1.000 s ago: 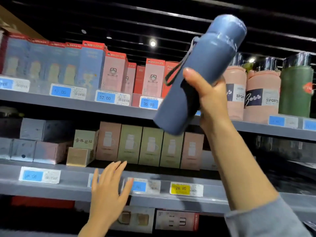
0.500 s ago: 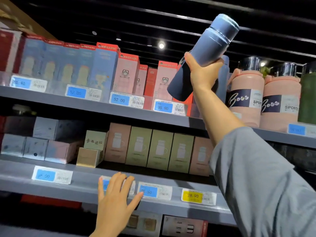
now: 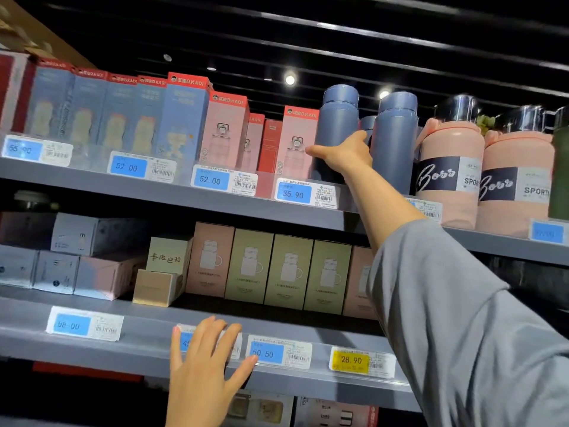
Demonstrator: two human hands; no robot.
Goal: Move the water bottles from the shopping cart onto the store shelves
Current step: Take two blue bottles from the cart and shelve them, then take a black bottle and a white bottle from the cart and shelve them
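Upper shelf [image 3: 172,195], left to right: blue cartons [image 3: 117,115], then pink cartons [image 3: 226,131], all upright behind price tags.

Blue bottle [image 3: 337,127]: upright on the upper shelf, long axis vertical, at about 1 o'clock in view, just left of a second blue bottle [image 3: 395,140]; a third shows partly between and behind them.

Right hand [image 3: 346,154]: raised to the blue bottle's lower body, thumb out toward 9 o'clock, fingers going round its far side and hidden. Whether they clasp or merely touch, I cannot tell. It is the nearer hand by far; the bottle's cap rises at 12 o'clock from it.

Pink jugs [image 3: 448,174]: two, upright, at 3 o'clock from the blue bottles.

Lower shelf [image 3: 147,343]: pale cartons and green boxes [image 3: 269,266] upright.

Left hand [image 3: 204,365]: at 6 o'clock, fingers spread flat on the lower shelf's edge, holding nothing.

Shopping cart: not in view.

Judgement: placement nearly done; release remains.
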